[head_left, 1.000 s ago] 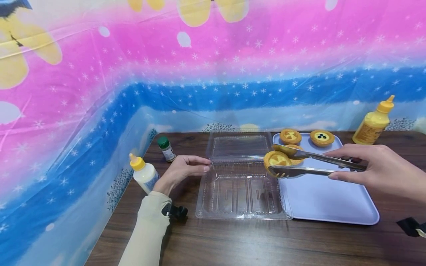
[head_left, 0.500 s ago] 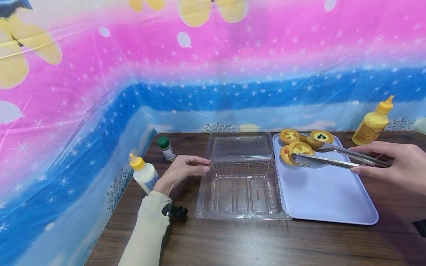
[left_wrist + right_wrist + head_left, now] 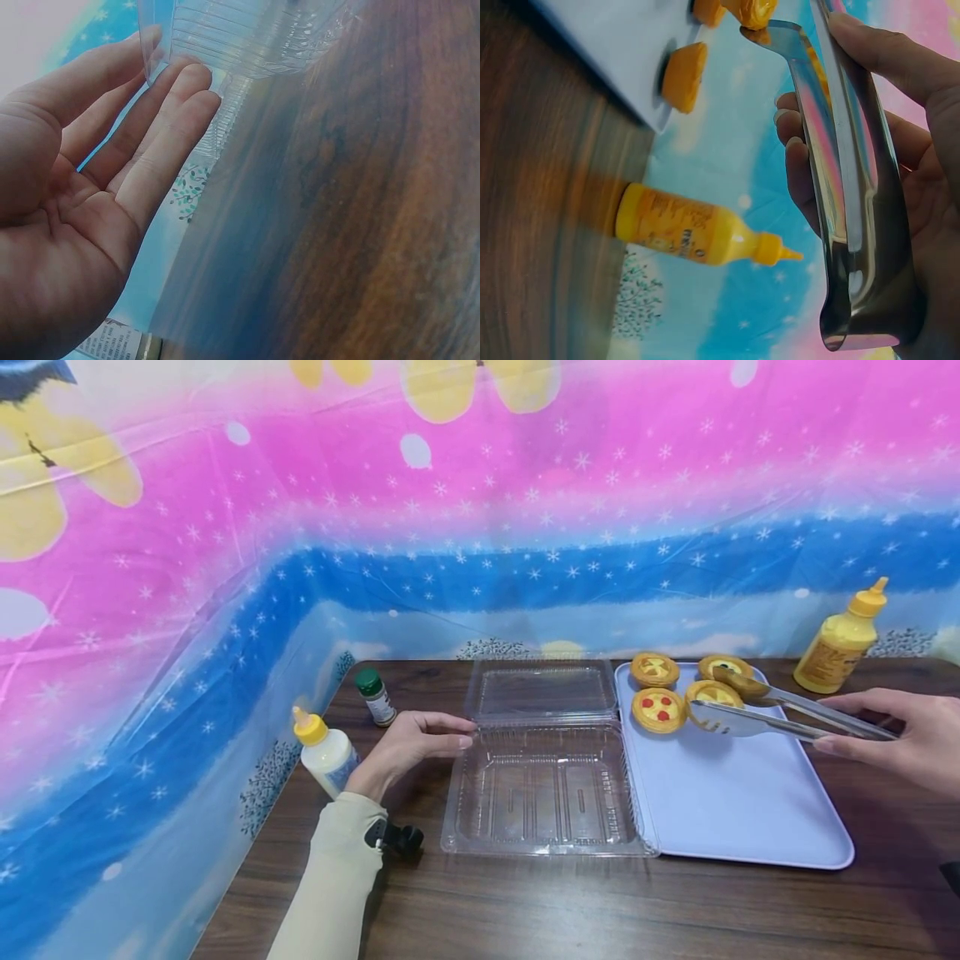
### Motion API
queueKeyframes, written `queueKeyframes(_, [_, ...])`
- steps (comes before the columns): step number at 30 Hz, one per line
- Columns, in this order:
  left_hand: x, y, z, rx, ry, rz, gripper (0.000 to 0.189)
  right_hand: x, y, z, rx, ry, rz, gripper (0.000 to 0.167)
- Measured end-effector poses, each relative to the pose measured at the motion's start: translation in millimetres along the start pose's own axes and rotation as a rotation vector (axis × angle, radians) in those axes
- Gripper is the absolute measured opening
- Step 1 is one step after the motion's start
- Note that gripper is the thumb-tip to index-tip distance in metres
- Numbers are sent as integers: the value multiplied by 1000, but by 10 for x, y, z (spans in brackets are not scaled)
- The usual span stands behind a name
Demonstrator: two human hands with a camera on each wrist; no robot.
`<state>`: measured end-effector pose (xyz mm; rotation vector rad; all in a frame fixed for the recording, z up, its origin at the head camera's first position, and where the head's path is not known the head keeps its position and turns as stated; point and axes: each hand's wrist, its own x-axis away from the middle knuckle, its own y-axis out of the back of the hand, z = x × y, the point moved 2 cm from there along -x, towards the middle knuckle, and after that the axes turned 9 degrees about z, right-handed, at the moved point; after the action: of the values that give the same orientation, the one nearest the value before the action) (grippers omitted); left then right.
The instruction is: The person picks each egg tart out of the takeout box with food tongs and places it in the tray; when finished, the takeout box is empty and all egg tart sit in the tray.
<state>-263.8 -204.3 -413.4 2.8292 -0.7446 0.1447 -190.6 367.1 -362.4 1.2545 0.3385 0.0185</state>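
Note:
My left hand [image 3: 412, 745] pinches the left rim of a clear plastic clamshell container [image 3: 540, 848], whose lid [image 3: 546, 689] lies folded back. In the left wrist view, thumb and forefinger meet at its thin edge [image 3: 155, 45]. My right hand [image 3: 903, 735] grips metal tongs [image 3: 866, 217], which hold an egg tart with a crossed top [image 3: 714, 696] over the lilac tray [image 3: 742, 814]. Beside it on the tray sit a tart with red dots [image 3: 658, 710], another crossed-top tart [image 3: 654, 668] and a tart with dark berries [image 3: 731, 666], partly hidden by the tongs.
A white bottle with a yellow cap [image 3: 328, 753] and a green-capped shaker [image 3: 375, 697] stand left of the container. Behind the tray's right side is a yellow squeeze bottle [image 3: 836, 652]. A patterned cloth [image 3: 525, 527] backs the wooden table [image 3: 517, 906].
The tongs have carried the tart rightward from beside the container to over the tray, uncovering the red-dotted tart. My left hand stays at the container's rim.

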Motion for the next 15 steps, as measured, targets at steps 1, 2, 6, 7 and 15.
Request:
queueKeyframes(1, [-1, 0, 1, -1, 1, 0, 32, 1, -10, -13, -2, -7, 4, 57])
queueKeyframes(2, [1, 1, 0, -4, 1, 0, 32, 2, -20, -29, -1, -13, 10, 57])
queueKeyframes(6, [3, 3, 0, -4, -1, -1, 33, -5, -60, -86, 10, -38, 30, 58])
queueKeyframes(7, [3, 3, 1, -3, -1, -1, 33, -5, -68, -100, 11, -41, 33, 58])
queueKeyframes(15, [13, 6, 5, 3, -1, 0, 33, 6, -113, -184, -13, -59, 36, 59])
